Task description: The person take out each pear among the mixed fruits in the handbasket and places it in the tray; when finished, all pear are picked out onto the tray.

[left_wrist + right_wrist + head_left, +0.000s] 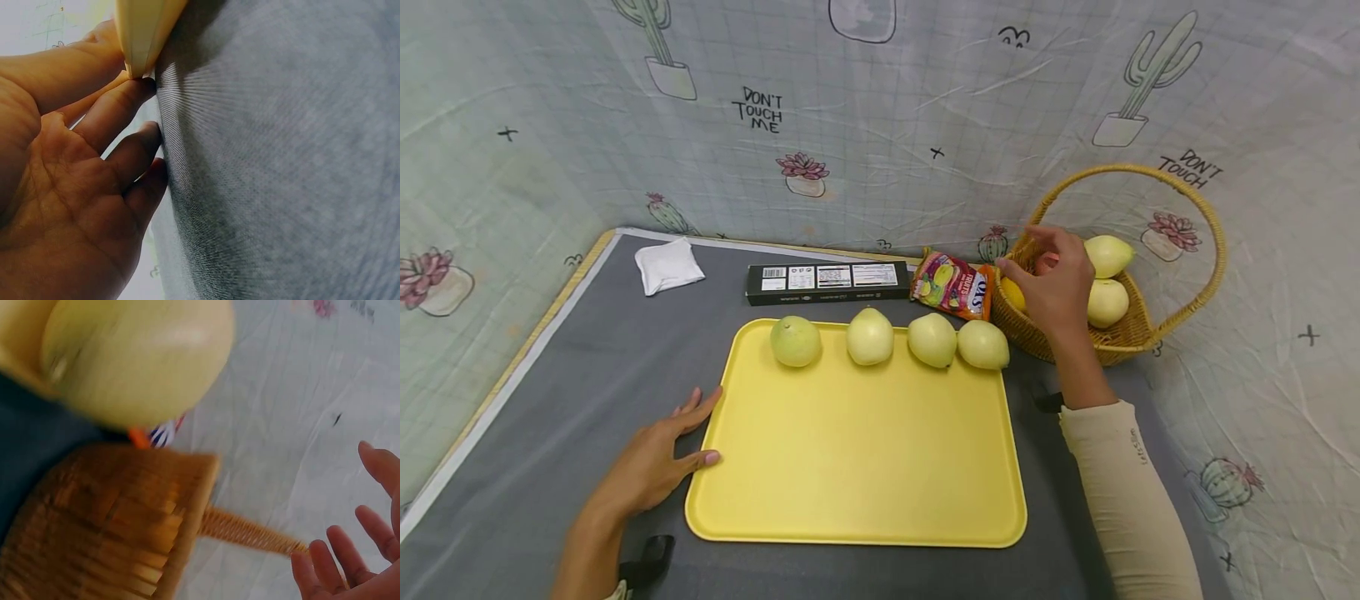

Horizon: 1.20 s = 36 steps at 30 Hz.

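A yellow tray (861,450) lies on the grey cloth, with several pale yellow-green fruits (870,337) in a row along its far edge. My left hand (643,458) is at the tray's left rim, fingertips and thumb touching it; the left wrist view shows the fingers beside the tray edge (140,37). Over the wicker basket (1120,333) is my right hand (1056,279), fingers spread and nothing between them. A red fruit (1047,263) shows behind those fingers, a yellow one (1012,293) beside them. Two more pale fruits (1108,302) sit at the basket's right.
A candy packet (951,285) lies against the basket's left side. Left of it is a long black box (827,282), and farther left a white pouch (668,265). The basket's tall handle (1217,242) arches up on the right, near the patterned cloth backdrop (880,125).
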Motion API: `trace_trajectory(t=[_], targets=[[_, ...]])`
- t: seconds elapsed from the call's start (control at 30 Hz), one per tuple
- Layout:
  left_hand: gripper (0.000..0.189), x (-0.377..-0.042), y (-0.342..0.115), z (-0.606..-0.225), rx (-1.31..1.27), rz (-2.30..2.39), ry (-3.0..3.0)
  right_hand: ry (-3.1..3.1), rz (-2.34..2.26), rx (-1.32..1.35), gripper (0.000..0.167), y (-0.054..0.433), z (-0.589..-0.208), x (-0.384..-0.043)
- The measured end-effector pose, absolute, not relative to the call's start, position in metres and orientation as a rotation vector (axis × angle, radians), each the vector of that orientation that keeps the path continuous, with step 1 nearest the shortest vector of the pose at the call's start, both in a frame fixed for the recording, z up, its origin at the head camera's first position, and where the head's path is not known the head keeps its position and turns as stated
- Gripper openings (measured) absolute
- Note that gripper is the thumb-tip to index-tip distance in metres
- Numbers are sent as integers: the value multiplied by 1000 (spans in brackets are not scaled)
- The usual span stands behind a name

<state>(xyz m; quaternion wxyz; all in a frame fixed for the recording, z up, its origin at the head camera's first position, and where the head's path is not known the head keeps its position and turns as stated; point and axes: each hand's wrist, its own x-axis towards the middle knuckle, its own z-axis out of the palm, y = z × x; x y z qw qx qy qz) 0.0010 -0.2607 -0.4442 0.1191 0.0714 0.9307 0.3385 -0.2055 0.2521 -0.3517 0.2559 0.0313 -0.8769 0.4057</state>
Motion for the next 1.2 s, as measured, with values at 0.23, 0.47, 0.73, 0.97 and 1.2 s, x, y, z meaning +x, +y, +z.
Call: trace_trajectory(t=[0.23,0.47,0.73,0.97,1.2], targets=[[97,2,-260,-444,212,982,2729,-2360,1086,-35,59,281,-355,-213],[98,1,-260,-445,205,993,2712,-2381,1035,-133,61,307,-362,-219],[97,2,-261,-445,206,1004,2708,-2351,1001,-247,65,330,-373,-228],[97,1,-260,-445,200,998,2714,-2395,991,-442,73,353,-379,-241],[97,3,-261,-445,210,1008,2717,-2458,1003,-533,78,369,-379,-253]])
